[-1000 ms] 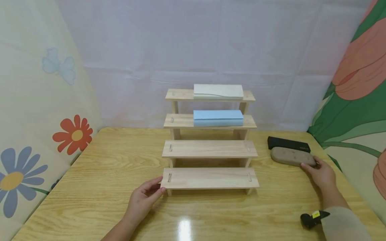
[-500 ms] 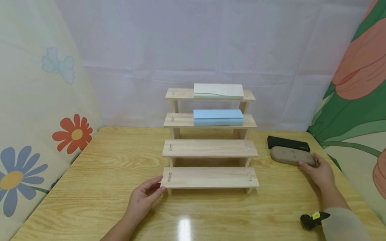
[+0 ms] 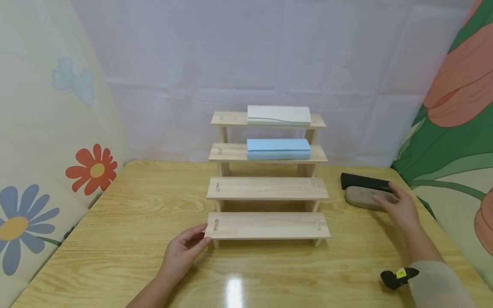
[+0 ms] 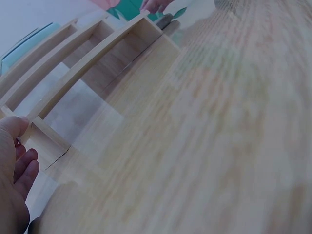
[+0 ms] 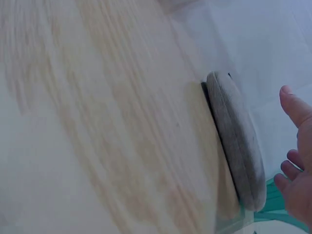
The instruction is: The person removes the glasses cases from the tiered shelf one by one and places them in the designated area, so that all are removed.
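Note:
A stepped wooden display stand (image 3: 269, 188) stands mid-table. Its lowest step is pinched at the left corner by my left hand (image 3: 181, 256), thumb at the front edge. The left wrist view also shows this hand (image 4: 14, 165) at the step's end. On the right, my right hand (image 3: 403, 211) hovers over a grey-brown soft glasses case (image 3: 363, 197), partly covering it in the head view. In the right wrist view the hand (image 5: 300, 161) is apart from the case (image 5: 236, 141), fingers loose and holding nothing. Just behind lies a slim black case (image 3: 363, 181).
A white case (image 3: 279, 115) lies on the top step and a light blue case (image 3: 279, 149) on the step below. The wood-grain table (image 3: 131, 205) meets a white cloth backdrop (image 3: 192, 64). Floral cloths hang at both sides.
My right hand has let go of the grey-brown case's right end and shifted up and left over it. The left hand keeps its place on the stand.

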Demonstrator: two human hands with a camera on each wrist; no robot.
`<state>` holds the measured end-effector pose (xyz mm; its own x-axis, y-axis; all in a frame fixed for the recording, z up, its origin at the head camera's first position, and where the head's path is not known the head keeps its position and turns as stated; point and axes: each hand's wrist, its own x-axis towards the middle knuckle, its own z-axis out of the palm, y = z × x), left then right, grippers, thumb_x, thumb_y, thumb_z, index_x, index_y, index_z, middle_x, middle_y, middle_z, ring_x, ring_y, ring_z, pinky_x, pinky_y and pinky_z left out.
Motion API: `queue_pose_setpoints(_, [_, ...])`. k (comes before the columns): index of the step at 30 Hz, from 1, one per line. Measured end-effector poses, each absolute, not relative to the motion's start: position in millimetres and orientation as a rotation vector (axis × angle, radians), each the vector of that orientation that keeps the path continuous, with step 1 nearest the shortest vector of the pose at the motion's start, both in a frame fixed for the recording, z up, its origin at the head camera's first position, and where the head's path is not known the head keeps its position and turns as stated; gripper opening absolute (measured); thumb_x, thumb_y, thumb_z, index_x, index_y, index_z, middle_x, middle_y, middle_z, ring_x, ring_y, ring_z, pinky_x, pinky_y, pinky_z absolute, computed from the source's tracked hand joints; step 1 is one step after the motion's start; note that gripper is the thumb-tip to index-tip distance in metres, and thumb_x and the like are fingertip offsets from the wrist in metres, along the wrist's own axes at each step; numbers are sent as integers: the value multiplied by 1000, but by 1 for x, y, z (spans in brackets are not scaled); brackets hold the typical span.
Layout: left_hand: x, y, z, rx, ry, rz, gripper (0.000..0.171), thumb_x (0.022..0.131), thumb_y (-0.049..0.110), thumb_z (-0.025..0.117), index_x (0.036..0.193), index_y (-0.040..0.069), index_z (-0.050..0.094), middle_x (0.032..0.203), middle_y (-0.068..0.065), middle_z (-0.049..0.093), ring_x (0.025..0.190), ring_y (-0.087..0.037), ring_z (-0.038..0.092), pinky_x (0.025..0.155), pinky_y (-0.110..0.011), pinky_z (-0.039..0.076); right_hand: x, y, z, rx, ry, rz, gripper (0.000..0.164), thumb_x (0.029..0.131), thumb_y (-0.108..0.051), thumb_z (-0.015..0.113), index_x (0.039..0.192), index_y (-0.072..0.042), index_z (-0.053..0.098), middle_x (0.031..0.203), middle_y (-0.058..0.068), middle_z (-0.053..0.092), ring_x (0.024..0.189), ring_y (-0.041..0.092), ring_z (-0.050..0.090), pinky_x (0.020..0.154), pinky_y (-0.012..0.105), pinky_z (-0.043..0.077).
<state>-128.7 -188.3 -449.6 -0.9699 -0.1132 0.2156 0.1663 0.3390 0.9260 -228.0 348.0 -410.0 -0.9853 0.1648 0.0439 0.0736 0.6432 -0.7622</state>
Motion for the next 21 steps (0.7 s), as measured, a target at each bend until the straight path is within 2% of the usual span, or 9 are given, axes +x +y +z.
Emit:
queue_pose_setpoints(9, [-129,-189,-450,-57,-2362,-1666,35,84,5,75,118,0,68,115,-18,69,89,7,61,77,-14,56,-234,330,-394,-54,-2725,1302,86,96,-40,61,154,3,13,156,36,15,141,54,19,113,66,25])
queue_pose_setpoints(16, [-129,-189,-450,-42,-2363,-1686,36,84,5,75,118,1,68,116,-18,69,89,6,61,77,-14,56,-237,318,-381,-19,-2747,1283,90,94,-47,61,156,-1,13,158,32,16,142,54,20,114,64,25])
queue_pose_setpoints(21, [-129,-189,-450,-44,-2354,-1696,36,83,4,75,118,0,68,116,-19,69,88,6,61,77,-14,56,-237,307,-370,11,-2761,1253,87,95,-44,62,156,-2,15,157,33,19,140,54,24,113,64,28])
